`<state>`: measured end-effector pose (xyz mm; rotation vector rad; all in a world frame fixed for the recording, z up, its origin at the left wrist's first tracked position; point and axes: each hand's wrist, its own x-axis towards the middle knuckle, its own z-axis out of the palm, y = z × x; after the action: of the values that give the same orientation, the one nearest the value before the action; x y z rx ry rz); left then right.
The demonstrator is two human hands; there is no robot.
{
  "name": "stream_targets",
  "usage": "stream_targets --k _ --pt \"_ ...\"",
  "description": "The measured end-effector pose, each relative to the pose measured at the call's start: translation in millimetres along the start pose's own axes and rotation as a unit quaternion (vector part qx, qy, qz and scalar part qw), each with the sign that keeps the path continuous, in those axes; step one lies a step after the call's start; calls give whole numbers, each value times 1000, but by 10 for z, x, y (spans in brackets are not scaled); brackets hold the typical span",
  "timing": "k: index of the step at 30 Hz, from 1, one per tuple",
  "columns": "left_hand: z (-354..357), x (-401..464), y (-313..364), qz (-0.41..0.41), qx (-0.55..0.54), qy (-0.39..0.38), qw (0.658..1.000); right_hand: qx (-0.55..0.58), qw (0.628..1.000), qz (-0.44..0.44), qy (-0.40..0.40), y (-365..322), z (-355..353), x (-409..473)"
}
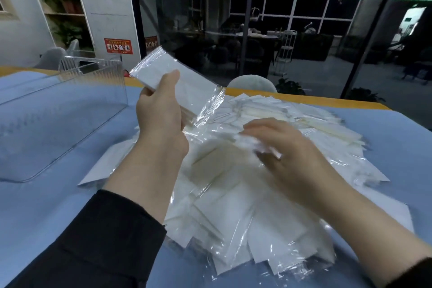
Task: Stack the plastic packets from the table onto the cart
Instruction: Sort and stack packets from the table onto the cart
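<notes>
A clear plastic packet (177,84) with a white insert is held raised above the worktop (46,206) by the left hand (161,110), its grip pinching the packet between thumb and curled fingers. The right hand (287,147) is blurred; it is laid over a packet on the pile of packets (233,194), and whether its grip is closed around that packet or merely pressed on it cannot be told. The pile is spread across the middle and right of the blue-covered worktop, directly under both forearms. A clear acrylic box (70,91) is stood on the worktop at the left, just beside the raised packet. Beyond the worktop's yellow edge, the rounded back of a pale chair (252,84) is seen before a dark glass wall (280,30) crossed by a green strip.
</notes>
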<state>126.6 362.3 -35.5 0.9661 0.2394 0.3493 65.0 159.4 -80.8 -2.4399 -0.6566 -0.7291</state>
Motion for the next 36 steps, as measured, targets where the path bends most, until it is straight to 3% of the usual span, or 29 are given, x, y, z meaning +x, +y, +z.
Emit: stream_targets --k 4,8,11,15,18,22,25,27,30,33,36 --pt "48 -104 -45 42 44 -68 996 126 983 110 81 88 -441 9" --pt "123 -305 -212 62 186 -197 961 292 940 169 58 176 -624 -35" --pt "178 -461 -408 42 288 -284 913 310 927 207 45 266 -572 -70" --pt "248 -629 -527 -81 252 -313 912 305 915 250 86 303 -410 -104" --pt "251 -701 -576 -59 273 -362 889 300 913 249 119 254 -314 -103" --pt "273 -766 -564 -64 167 -347 921 328 906 232 135 211 -275 -100" --pt "296 -752 -515 -83 87 -294 948 351 907 223 67 74 -290 -112" --pt "292 -762 -535 -85 88 -294 948 311 932 187 12 -12 -272 -124" --pt "290 -774 -588 -77 121 -308 941 313 932 180 7 -33 -294 -118" --pt "291 -714 -567 16 132 -274 953 266 950 163 1 22 -469 -114" --pt "294 -640 -475 148 96 -177 968 48 991 113 -55 113 -709 -162"
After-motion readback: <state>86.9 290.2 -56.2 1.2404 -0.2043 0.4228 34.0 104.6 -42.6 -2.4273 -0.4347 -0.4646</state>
